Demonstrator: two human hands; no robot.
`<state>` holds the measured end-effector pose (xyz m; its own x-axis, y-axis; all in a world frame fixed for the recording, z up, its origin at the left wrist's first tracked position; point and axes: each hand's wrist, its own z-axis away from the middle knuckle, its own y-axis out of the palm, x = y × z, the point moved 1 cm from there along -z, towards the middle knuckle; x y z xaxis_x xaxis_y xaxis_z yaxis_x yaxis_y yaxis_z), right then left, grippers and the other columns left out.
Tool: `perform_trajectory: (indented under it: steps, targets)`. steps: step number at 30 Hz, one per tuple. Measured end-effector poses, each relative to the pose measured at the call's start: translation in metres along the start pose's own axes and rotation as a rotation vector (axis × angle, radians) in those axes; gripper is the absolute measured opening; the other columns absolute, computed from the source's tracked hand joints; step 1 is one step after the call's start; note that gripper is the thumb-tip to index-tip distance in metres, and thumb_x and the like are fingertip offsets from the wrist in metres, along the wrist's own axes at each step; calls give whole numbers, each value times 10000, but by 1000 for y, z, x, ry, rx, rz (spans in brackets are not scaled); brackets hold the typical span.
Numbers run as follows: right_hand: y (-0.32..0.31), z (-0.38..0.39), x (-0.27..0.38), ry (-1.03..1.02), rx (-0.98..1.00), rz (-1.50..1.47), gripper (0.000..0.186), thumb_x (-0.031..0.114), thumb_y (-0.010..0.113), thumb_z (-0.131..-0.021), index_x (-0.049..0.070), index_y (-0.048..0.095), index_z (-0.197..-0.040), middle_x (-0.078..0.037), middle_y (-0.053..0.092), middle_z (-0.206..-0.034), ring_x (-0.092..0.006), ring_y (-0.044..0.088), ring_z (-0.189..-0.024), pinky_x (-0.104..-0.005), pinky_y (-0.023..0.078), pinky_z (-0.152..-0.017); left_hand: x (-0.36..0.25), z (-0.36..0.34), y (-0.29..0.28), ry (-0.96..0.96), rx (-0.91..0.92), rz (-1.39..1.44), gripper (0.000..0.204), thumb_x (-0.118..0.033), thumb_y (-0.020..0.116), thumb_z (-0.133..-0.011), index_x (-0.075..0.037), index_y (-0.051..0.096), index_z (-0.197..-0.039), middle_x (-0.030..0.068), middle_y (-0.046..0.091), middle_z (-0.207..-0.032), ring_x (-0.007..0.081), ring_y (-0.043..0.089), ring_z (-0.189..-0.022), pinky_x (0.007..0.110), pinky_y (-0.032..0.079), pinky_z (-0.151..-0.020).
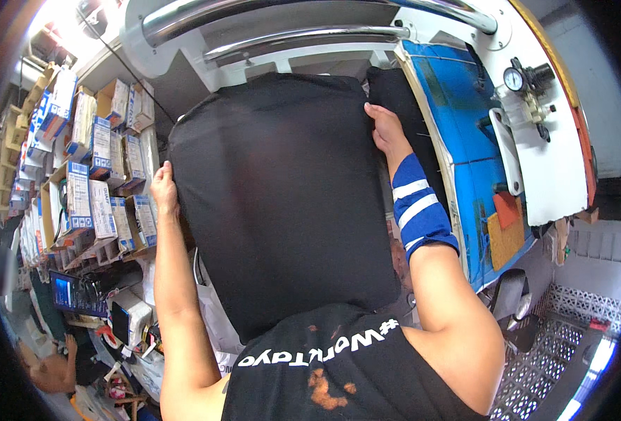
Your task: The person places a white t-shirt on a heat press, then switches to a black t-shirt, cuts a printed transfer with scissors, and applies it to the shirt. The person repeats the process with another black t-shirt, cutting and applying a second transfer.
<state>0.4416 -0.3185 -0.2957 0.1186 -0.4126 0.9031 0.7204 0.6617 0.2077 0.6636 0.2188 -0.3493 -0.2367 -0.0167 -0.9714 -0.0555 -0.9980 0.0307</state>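
A wide black cloth (289, 189) is spread flat in front of me, its far corners rounded and its near end reaching my body. Its left edge is in the grip of my left hand (164, 188), thumb up and fingers curled out of sight behind the edge. Higher up on the other side, my right hand (386, 130) grips the right edge near the far corner, its fingers partly hidden. A blue sleeve (422, 203) with white stripes covers my right forearm. What lies under the cloth is hidden.
Beyond the cloth runs a white machine frame with chrome bars (310, 45). A blue panel (471, 161) and a pressure gauge (513, 78) stand at the right. Shelves of cardboard boxes (79, 193) line the left. Another person's arm (70, 358) shows at lower left.
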Motion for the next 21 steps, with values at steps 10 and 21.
perform_trajectory:
  steps: [10, 21]
  targets:
    - [3, 6, -20, -185, -252, 598, 343, 313, 738, -936, 13, 757, -1100, -66, 745, -1018, -162, 660, -944, -339, 500, -858, -31, 20, 16, 309, -223, -695, 404, -366, 677, -956, 28, 720, -879, 52, 651, -711, 118, 558, -702, 348, 491, -683]
    - [-5, -3, -15, -208, -265, 480, 303, 283, 706, -980, -9, 740, -1055, -52, 727, -963, -145, 630, -871, -316, 491, -816, -38, 26, 21, 271, -255, -600, 300, -301, 696, -952, -5, 745, -957, 153, 743, -837, 218, 699, -776, 370, 531, -743]
